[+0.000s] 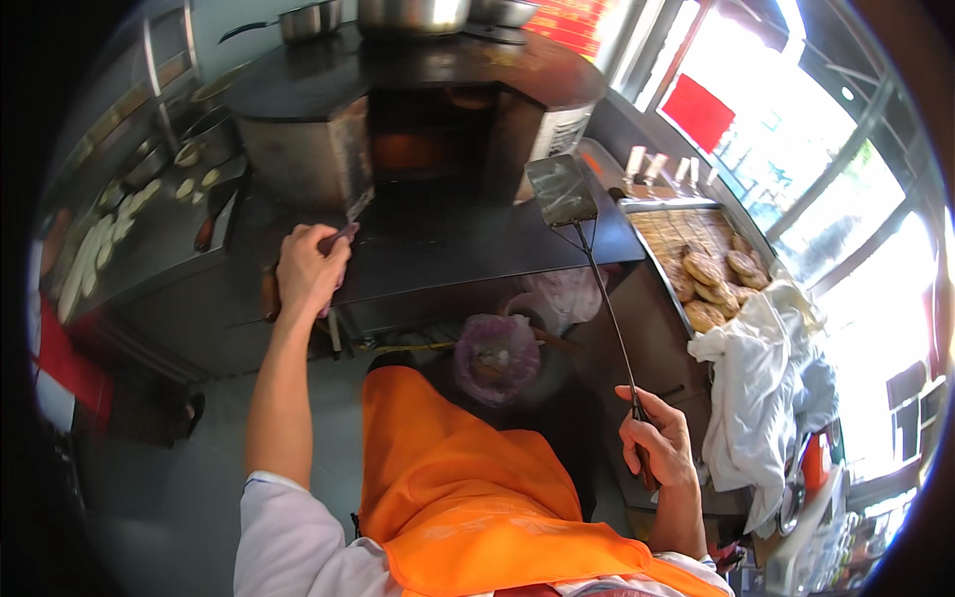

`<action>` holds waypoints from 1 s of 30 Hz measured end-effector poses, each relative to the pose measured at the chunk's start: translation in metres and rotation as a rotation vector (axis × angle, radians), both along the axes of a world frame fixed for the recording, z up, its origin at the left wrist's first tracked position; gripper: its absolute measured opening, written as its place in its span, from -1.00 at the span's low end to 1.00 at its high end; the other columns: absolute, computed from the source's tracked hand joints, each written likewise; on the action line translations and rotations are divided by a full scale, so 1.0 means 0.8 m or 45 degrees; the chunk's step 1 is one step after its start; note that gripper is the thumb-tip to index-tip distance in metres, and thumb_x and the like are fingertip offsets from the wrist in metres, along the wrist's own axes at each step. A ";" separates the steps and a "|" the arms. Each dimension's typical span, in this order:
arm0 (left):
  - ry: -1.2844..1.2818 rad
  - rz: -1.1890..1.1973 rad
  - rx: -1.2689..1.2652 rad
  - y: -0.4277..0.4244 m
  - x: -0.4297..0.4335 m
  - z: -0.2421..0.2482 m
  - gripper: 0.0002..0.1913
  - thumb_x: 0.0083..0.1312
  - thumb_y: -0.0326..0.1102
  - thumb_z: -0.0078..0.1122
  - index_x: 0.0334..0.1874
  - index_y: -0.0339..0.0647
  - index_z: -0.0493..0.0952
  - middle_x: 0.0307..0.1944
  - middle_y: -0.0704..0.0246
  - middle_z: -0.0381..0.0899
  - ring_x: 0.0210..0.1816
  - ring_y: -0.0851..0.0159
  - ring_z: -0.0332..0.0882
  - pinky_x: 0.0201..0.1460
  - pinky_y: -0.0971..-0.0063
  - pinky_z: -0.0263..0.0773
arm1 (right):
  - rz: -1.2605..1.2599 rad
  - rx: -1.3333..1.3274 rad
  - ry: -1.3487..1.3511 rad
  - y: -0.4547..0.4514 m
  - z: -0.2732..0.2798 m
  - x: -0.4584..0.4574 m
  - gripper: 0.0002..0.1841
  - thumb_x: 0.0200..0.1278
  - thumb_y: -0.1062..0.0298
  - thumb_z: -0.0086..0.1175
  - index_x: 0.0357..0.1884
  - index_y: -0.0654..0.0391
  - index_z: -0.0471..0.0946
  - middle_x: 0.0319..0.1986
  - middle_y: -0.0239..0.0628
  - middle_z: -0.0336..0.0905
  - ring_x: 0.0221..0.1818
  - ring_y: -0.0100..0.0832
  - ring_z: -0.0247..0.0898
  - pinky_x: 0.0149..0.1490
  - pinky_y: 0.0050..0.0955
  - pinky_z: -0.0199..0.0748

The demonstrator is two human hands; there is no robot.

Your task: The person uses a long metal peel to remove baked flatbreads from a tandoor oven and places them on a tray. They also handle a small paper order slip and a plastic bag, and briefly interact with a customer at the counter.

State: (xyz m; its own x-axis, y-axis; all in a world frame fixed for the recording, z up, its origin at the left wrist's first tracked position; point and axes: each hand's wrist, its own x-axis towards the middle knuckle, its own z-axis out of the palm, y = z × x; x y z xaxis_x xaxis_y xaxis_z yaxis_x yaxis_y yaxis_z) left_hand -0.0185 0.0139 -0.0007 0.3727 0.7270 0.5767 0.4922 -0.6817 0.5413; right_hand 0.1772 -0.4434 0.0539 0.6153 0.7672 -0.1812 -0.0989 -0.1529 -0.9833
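My left hand [315, 269] is closed around a folded purple cloth [337, 242] at the front left corner of the oven's opening. What else that hand grips under the cloth is hidden. In my right hand [658, 440] is the wooden handle of a long metal shovel-like turner [563, 192], its flat blade raised over the right side of the dark metal shelf [448, 257]. Behind the shelf stands a round-topped oven [295, 153] with a dark opening that glows faintly orange inside.
Flatbreads [705, 270] lie on a slatted mat in a tray [675, 310] at the right, beside white cloths [753, 373]. Pale dough pieces [104, 239] rest on the left counter. Pots [414, 16] stand on the oven top. Below the shelf is a purple-lined bin [496, 358].
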 end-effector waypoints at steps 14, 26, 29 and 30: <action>0.091 0.041 -0.164 -0.005 0.000 0.005 -0.79 0.28 -0.17 0.33 -0.22 -0.16 0.68 -0.15 0.22 0.61 -0.06 0.02 0.56 0.03 0.16 0.47 | 0.369 0.107 0.399 0.161 0.091 0.013 -0.52 0.50 0.35 -0.11 0.38 0.31 0.35 -0.51 -0.40 0.33 -0.79 -0.65 0.11 -0.73 -0.65 0.06; 0.081 0.069 -0.130 -0.007 0.000 0.007 -0.77 0.27 -0.13 0.29 -0.22 -0.15 0.68 -0.16 0.27 0.62 -0.02 0.04 0.54 0.05 0.17 0.46 | 0.214 0.199 0.175 0.296 0.027 0.037 -0.56 0.51 0.39 -0.09 0.36 0.28 0.33 -0.44 -0.37 0.40 -0.68 -0.61 0.26 -0.63 -0.58 0.25; 0.082 0.083 -0.115 -0.008 0.001 0.002 -0.77 0.27 -0.14 0.30 -0.23 -0.15 0.67 -0.16 0.27 0.62 -0.04 0.03 0.55 0.05 0.16 0.47 | 0.250 0.190 0.119 0.271 0.015 0.032 -0.50 0.45 0.41 -0.05 0.39 0.35 0.31 -0.47 -0.34 0.41 -0.69 -0.58 0.28 -0.61 -0.57 0.27; 0.084 0.084 -0.111 -0.007 0.001 0.002 -0.77 0.27 -0.14 0.30 -0.22 -0.15 0.67 -0.16 0.26 0.62 -0.04 0.03 0.55 0.04 0.16 0.47 | 0.275 0.196 0.118 0.260 0.014 0.029 -0.47 0.43 0.42 -0.04 0.40 0.38 0.30 -0.48 -0.33 0.42 -0.69 -0.56 0.29 -0.60 -0.56 0.28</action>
State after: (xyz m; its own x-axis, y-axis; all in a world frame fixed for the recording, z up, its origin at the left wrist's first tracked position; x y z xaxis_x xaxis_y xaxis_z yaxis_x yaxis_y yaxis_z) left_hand -0.0177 0.0082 0.0005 0.3578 0.7973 0.4861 0.5710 -0.5987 0.5617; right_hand 0.2004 -0.2354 0.0652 0.4206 0.9017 -0.1005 -0.1711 -0.0300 -0.9848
